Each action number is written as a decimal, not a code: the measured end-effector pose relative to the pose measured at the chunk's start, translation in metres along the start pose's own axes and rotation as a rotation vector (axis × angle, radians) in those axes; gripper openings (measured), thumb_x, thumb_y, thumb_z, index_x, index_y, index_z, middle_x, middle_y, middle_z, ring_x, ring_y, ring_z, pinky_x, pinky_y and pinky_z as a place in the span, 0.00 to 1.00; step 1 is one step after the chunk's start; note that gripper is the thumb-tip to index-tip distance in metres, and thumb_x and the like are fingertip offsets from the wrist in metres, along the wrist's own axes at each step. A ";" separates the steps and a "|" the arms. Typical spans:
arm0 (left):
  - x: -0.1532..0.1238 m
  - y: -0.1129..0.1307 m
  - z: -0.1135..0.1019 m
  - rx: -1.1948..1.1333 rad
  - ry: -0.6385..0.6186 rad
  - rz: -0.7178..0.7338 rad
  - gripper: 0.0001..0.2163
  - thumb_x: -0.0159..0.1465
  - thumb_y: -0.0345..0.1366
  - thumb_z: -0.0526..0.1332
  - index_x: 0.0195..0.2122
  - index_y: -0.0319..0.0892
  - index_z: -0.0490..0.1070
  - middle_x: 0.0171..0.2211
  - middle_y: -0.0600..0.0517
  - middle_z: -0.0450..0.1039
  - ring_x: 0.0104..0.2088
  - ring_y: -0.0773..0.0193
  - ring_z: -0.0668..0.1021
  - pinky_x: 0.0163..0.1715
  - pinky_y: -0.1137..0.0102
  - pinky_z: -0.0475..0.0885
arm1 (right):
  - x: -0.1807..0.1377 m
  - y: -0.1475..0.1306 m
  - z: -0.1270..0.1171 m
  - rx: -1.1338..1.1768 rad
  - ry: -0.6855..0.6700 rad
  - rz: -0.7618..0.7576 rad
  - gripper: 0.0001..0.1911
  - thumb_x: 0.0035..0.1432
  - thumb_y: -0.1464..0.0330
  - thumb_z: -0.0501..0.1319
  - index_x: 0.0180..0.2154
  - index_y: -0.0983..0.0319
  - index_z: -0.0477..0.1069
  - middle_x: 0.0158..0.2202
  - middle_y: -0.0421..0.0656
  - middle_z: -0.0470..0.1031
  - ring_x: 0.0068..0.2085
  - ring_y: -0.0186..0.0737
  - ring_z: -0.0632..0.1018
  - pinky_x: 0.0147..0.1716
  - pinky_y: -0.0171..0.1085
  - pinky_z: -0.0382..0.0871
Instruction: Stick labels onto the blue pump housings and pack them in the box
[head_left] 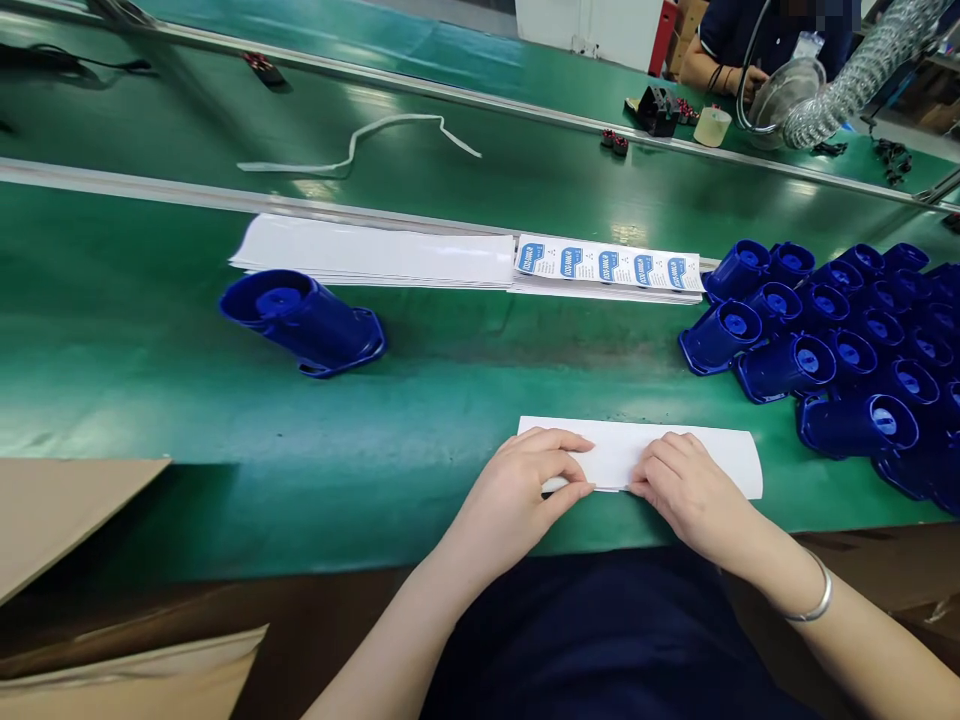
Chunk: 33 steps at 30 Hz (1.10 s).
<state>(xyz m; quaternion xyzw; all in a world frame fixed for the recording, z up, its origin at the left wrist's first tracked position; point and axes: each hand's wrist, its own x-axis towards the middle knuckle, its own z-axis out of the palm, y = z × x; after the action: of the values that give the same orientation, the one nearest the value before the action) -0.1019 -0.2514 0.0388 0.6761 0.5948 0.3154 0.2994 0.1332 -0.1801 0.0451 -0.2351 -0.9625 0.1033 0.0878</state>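
Observation:
A white paper strip (622, 445) lies on the green bench right in front of me, its face blank. My left hand (536, 475) pinches its near edge left of the middle, thumb below and fingers on top. A short way to the right, my right hand (686, 485) has its fingers curled onto the same edge. Ahead of my hands are a stack of blank white sheets (375, 250) and a sheet of blue-and-white labels (608, 265) on more sheets. One blue plastic housing (315, 320) lies on its side at left.
Many blue housings (859, 425) crowd the bench at right. Cardboard (67, 510) juts in at lower left. Beyond a metal rail lies a white strip (352, 150). Across the bench sits a person (720, 60) near a flexible silver duct (862, 80), a tape roll (712, 126) and small red-black parts.

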 end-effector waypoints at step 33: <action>0.020 -0.002 -0.025 0.108 -0.128 -0.071 0.12 0.60 0.35 0.63 0.19 0.46 0.76 0.47 0.52 0.80 0.41 0.56 0.82 0.37 0.65 0.76 | -0.003 0.021 -0.011 0.127 -0.105 0.006 0.09 0.68 0.70 0.58 0.32 0.61 0.68 0.31 0.43 0.72 0.34 0.42 0.71 0.35 0.39 0.65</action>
<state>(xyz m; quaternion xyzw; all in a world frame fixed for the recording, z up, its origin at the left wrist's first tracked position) -0.1206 -0.2304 0.0538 0.6886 0.6141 0.2283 0.3108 0.1473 -0.1610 0.0502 -0.2260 -0.9566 0.1767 0.0515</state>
